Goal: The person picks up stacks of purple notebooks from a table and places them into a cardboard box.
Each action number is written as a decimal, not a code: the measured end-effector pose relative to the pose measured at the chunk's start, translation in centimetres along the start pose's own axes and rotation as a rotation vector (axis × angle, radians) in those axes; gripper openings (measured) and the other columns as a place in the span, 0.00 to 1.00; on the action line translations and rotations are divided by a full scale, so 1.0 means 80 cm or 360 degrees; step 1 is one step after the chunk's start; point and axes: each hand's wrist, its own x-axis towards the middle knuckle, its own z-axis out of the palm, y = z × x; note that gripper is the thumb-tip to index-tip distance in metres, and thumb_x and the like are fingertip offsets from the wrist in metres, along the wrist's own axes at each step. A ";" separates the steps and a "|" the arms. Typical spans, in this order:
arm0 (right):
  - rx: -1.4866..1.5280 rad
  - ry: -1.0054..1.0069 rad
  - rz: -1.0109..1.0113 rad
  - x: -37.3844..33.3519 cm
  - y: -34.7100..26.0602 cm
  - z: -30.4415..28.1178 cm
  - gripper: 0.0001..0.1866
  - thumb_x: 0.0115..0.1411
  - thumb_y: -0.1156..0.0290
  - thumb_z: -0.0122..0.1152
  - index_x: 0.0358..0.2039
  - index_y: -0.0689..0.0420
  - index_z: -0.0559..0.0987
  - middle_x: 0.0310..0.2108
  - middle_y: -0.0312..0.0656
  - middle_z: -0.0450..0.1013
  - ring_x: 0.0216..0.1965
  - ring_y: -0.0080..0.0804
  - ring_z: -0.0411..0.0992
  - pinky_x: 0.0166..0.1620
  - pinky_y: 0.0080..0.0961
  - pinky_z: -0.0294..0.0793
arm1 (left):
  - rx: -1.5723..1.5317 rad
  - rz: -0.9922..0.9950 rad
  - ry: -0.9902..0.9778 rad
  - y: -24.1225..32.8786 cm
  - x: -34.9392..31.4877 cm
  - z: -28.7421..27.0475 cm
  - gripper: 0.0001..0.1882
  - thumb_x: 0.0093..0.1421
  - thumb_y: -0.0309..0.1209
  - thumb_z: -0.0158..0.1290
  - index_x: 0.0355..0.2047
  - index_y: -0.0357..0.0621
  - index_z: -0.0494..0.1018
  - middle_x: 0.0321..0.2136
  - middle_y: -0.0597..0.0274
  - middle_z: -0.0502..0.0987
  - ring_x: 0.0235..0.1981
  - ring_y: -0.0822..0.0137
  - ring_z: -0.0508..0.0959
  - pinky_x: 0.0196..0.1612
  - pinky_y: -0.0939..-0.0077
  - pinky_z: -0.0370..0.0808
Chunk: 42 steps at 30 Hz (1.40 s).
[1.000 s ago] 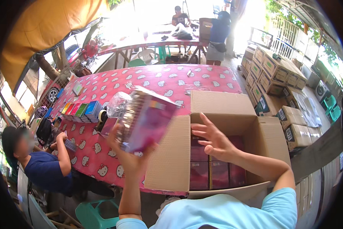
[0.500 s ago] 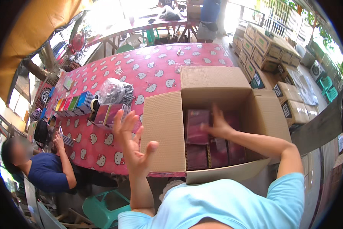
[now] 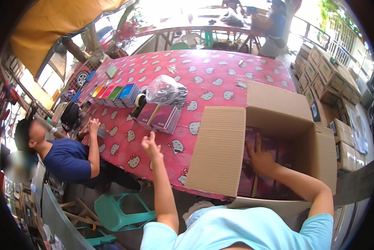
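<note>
An open cardboard box [image 3: 217, 150] stands at the table's near right with its flaps folded out. Inside lie maroon spiral notebooks [image 3: 265, 189] with dark covers. My right hand [image 3: 262, 160] is down in the box, fingers spread over the notebooks and none gripped. On the left, my left hand [image 3: 152, 146] is raised at the table's near edge, empty, its fingers partly bent and apart. Just beyond its fingertips sits a plastic-wrapped pack of maroon spiral notebooks [image 3: 161, 116].
A pink patterned cloth covers the table [image 3: 220, 75]. Beyond the pack lie a clear plastic bag [image 3: 164, 89], a tape roll [image 3: 139, 101] and colourful notebooks [image 3: 116, 93]. A person [image 3: 68, 160] works at left, near a green stool [image 3: 122, 212]. Stacked cartons [image 3: 330, 75] stand at right.
The view has swung left. My left hand has come down toward the wrapped notebook pack. My right hand, blurred before, now rests spread on the notebooks in the box.
</note>
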 end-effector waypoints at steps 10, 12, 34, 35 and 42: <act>0.0020 -0.0166 -0.0079 0.019 -0.013 -0.017 0.52 0.52 0.57 0.68 0.70 0.54 0.46 0.64 0.81 0.32 0.43 0.78 0.71 0.41 0.50 0.79 | -0.0013 -0.0405 0.0063 -0.060 0.170 0.021 0.42 0.44 0.48 0.70 0.53 0.35 0.69 0.46 0.49 0.75 0.41 0.55 0.77 0.42 0.54 0.74; -0.0042 -0.0143 -0.0061 0.016 -0.004 -0.012 0.52 0.52 0.57 0.68 0.70 0.54 0.46 0.64 0.81 0.32 0.40 0.76 0.73 0.39 0.49 0.79 | -0.0150 -0.0041 -0.0060 -0.079 0.121 0.044 0.28 0.48 0.31 0.70 0.47 0.36 0.70 0.38 0.49 0.76 0.33 0.60 0.78 0.37 0.55 0.76; 0.2880 0.0756 -0.0124 -0.071 -0.052 -0.202 0.50 0.54 0.63 0.72 0.68 0.58 0.49 0.55 0.43 0.65 0.56 0.31 0.65 0.60 0.33 0.64 | 0.0576 0.1467 -0.1684 0.112 -0.384 0.039 0.66 0.45 0.59 0.66 0.69 0.41 0.37 0.62 0.49 0.49 0.59 0.53 0.61 0.58 0.49 0.64; 0.2632 0.0740 0.0071 -0.078 -0.031 -0.204 0.50 0.53 0.63 0.72 0.68 0.59 0.51 0.55 0.44 0.67 0.55 0.31 0.67 0.58 0.32 0.67 | 0.0671 0.1398 -0.1645 0.114 -0.379 0.037 0.66 0.46 0.62 0.64 0.70 0.42 0.36 0.63 0.48 0.47 0.61 0.50 0.60 0.59 0.47 0.63; 0.2421 0.0296 0.0975 -0.084 0.103 -0.117 0.55 0.51 0.52 0.72 0.69 0.63 0.50 0.58 0.57 0.66 0.54 0.40 0.71 0.55 0.36 0.73 | 0.0193 0.1344 -0.1203 0.135 -0.367 0.041 0.56 0.52 0.58 0.62 0.69 0.42 0.45 0.66 0.53 0.44 0.64 0.51 0.58 0.62 0.50 0.60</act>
